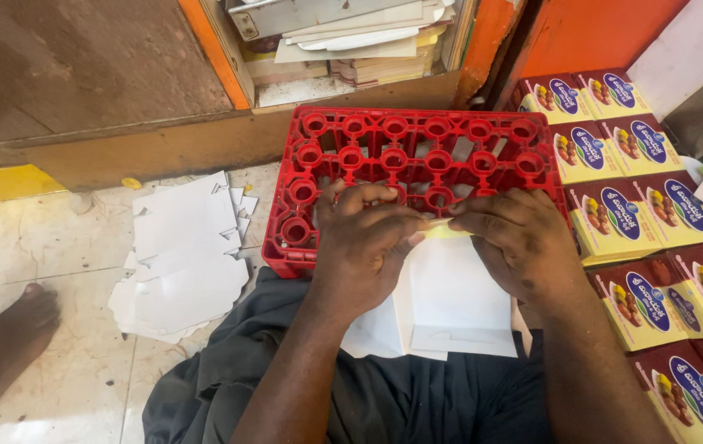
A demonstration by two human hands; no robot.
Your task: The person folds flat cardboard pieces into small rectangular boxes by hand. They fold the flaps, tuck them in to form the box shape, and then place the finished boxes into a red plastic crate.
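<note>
Hands meet over the near edge of an upturned red plastic bottle crate (417, 156): the left hand (364, 247) and right hand (520, 242) pinch a flat white-and-yellow cardboard carton blank (450, 279) between them, pressing a fold against the crate. Finished yellow-and-red printed boxes (655, 230) stack at the crate's right edge; loose white card blanks (183, 255) lie by its left.
</note>
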